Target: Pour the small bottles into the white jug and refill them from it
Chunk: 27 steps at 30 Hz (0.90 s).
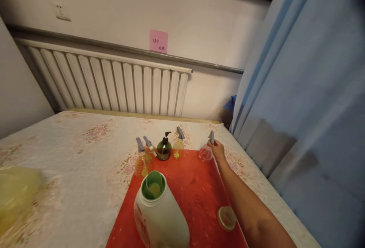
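Note:
At the far right corner of a red mat (188, 179), my right hand (217, 150) is closed around the neck of a clear spray bottle (205, 154) with a grey trigger head. A green pump bottle (164, 150) with a black pump stands along the mat's far edge. Beside it is a spray bottle with yellowish liquid (178, 150). Two more spray bottles stand at the left corner, the nearer one (142, 163) partly covering the other (149, 150). Closest to me is a large white jug (164, 217), uncapped, with a green inner spout. My left hand is out of view.
A round cap (226, 218) lies at the mat's right edge. A yellow plastic bag (18, 193) rests at left on the floral cloth (82, 157). Behind stand a white radiator (114, 81) and wall; a blue curtain (299, 100) hangs at right.

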Available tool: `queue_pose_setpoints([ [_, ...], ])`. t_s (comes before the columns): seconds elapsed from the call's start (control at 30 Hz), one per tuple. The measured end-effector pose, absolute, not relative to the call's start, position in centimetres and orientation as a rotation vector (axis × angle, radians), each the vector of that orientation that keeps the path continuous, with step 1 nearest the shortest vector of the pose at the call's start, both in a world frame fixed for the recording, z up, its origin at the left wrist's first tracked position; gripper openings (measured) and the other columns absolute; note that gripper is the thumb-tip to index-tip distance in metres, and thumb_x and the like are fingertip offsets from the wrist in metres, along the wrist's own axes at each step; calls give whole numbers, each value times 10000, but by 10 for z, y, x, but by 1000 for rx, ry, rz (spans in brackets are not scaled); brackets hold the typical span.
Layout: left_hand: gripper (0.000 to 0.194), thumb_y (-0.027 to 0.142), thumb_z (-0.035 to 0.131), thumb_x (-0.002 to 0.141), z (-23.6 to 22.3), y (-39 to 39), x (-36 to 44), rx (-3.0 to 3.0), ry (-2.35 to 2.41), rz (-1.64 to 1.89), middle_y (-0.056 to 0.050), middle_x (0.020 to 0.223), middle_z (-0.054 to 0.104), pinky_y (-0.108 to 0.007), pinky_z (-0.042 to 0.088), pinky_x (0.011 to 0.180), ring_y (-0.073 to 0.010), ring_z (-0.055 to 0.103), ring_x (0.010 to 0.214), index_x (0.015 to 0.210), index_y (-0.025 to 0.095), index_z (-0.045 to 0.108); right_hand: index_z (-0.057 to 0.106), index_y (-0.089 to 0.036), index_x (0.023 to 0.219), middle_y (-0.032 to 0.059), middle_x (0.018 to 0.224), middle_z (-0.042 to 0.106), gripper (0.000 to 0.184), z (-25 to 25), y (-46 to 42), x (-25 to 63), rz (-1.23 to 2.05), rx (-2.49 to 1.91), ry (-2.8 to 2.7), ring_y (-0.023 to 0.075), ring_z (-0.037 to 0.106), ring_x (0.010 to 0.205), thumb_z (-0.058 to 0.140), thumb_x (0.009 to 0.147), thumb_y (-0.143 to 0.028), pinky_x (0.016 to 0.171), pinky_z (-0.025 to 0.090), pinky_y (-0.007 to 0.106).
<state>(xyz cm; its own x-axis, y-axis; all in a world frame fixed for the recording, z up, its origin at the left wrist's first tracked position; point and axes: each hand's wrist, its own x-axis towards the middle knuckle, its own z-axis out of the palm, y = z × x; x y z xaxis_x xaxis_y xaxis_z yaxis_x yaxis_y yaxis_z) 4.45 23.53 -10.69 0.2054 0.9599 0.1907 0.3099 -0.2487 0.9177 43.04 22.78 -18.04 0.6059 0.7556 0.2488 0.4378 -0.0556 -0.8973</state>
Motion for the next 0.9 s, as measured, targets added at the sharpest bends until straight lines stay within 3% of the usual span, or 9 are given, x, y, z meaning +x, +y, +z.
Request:
queue_pose_setpoints([
  [0.07, 692, 505, 52, 898, -106, 235, 49, 1672, 1241, 1049, 166, 1411, 484, -224, 499, 644, -361, 463, 1164, 1122, 324, 681, 567, -164, 1184, 71, 1194, 593, 318, -181, 227, 430, 346, -1684, -997, 212, 613, 998, 578, 914, -331, 835, 532, 408],
  [0.23, 480, 519, 266, 905, -108, 239, 48, 1705, 1302, 1021, 202, 1388, 490, -265, 563, 630, -385, 454, 1186, 1086, 402, 696, 565, -163, 1185, 74, 1191, 595, 317, -181, 226, 430, 348, -1658, -1012, 207, 614, 994, 579, 914, -326, 833, 532, 408],
  [0.37, 565, 463, 158, 929, -108, 240, 44, 1726, 1322, 1026, 203, 1378, 496, -282, 560, 657, -372, 439, 1198, 1102, 393, 691, 567, -162, 1180, 73, 1186, 597, 313, -179, 226, 428, 339, -1629, -1017, 205, 616, 990, 580, 913, -325, 831, 533, 406],
  [0.47, 544, 461, 173, 930, -104, 237, 44, 1731, 1340, 1010, 212, 1367, 504, -285, 561, 671, -364, 443, 1196, 1104, 405, 686, 578, -157, 1160, 69, 1160, 610, 296, -176, 225, 424, 324, -1603, -1007, 199, 622, 975, 582, 913, -321, 826, 536, 400],
  [0.67, 352, 501, 426, 879, -81, 227, 40, 1842, 1295, 964, 182, 1333, 549, -301, 608, 665, -366, 437, 1218, 1144, 437, 648, 579, -154, 1142, 59, 1097, 629, 285, -171, 199, 422, 166, -1639, -811, 181, 634, 916, 579, 915, -327, 796, 542, 379],
  [0.77, 387, 485, 346, 909, -69, 222, 36, 1856, 1276, 939, 172, 1342, 539, -256, 591, 652, -341, 439, 1216, 1076, 412, 687, 591, -160, 1094, 47, 1038, 641, 260, -169, 173, 415, 50, -1682, -695, 163, 633, 855, 554, 923, -352, 772, 532, 356],
  [0.9, 466, 469, 281, 923, -64, 218, 35, 1848, 1264, 896, 159, 1371, 503, -219, 565, 612, -335, 450, 1197, 986, 370, 731, 644, -175, 896, 23, 753, 684, 214, -164, 153, 380, 36, -1692, -776, 185, 632, 648, 561, 843, -364, 620, 499, 299],
])
